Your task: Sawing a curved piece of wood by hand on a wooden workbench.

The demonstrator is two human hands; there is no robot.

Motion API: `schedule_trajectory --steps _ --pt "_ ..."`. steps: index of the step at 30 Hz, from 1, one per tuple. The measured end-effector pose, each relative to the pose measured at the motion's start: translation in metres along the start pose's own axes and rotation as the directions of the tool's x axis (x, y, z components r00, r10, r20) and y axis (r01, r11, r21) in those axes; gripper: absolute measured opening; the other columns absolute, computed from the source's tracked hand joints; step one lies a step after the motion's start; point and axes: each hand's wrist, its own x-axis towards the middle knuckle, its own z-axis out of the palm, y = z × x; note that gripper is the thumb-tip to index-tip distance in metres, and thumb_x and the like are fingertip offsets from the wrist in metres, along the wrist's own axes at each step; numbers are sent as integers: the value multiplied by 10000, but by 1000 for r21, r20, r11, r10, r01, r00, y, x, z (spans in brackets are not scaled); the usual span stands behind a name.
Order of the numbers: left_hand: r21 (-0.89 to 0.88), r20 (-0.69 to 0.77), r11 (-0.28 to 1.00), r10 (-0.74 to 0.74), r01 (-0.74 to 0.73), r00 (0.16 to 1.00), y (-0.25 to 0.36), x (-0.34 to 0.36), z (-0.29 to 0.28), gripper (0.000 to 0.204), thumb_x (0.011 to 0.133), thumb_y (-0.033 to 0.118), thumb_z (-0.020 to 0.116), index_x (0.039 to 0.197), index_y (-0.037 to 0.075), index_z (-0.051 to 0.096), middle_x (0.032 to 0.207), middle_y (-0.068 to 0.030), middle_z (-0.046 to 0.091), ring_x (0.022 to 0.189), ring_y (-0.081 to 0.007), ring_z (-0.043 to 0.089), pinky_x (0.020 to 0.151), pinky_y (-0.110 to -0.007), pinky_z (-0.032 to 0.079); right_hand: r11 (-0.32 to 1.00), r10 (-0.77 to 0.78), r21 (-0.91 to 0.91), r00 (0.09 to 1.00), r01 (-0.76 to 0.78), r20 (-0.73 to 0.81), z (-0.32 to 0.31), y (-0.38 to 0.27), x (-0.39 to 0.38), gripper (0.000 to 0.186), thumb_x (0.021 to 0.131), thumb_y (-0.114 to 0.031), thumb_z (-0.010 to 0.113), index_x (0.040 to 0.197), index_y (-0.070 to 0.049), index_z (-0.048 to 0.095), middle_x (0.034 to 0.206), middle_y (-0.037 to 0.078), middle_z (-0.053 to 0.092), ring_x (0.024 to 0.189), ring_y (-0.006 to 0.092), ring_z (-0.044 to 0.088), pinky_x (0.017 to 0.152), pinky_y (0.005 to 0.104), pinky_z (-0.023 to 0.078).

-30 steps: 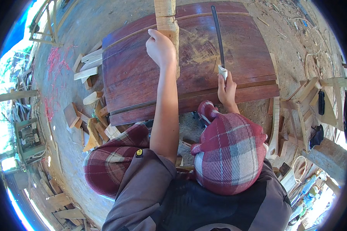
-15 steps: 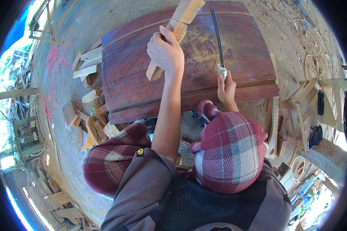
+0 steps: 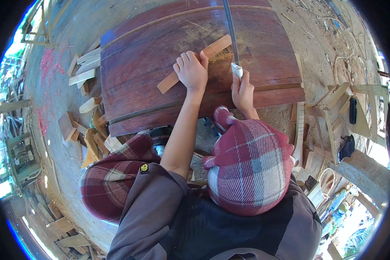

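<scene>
One broad, reddish-brown desk [image 3: 138, 65] stood before the person, with yellowish dust [image 3: 206, 34] on its top. Plaid trousers [image 3: 255, 164] covered the bent legs on the near side. Wood scraps [image 3: 82, 77] lay piled on the ground to the desk's left. A narrow, dark blade [image 3: 230, 30] pointed away over the desk, running past the upper edge of view. The block [image 3: 171, 81], orange-brown with a line across it towards its far end, slanted over the desk's middle; that end was right beside the blade, though contact could not be told. The left hand [image 3: 191, 74] gripped the block from above, fingers curled, forearm reaching straight forward. The right hand [image 3: 242, 90] was closed round the blade's pale handle [image 3: 237, 70].
</scene>
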Motion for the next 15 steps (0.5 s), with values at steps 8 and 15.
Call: schedule_trajectory --steps 8,15 --pt "120 -21 991 55 -52 998 -8 -1 2 252 850 321 585 721 108 546 739 -71 519 729 -269 528 652 -408 388 864 17 -484 952 140 306 -34 -30 23 251 973 -313 480 983 -63 500 697 196 635 663 405 628 558 507 480" --pt "74 -27 996 49 -47 998 -8 1 5 239 846 305 588 700 116 604 734 -77 539 731 -277 546 644 -420 398 859 -24 -478 949 180 314 -40 -23 20 243 970 -314 483 989 -73 508 667 191 630 634 406 626 553 508 484"
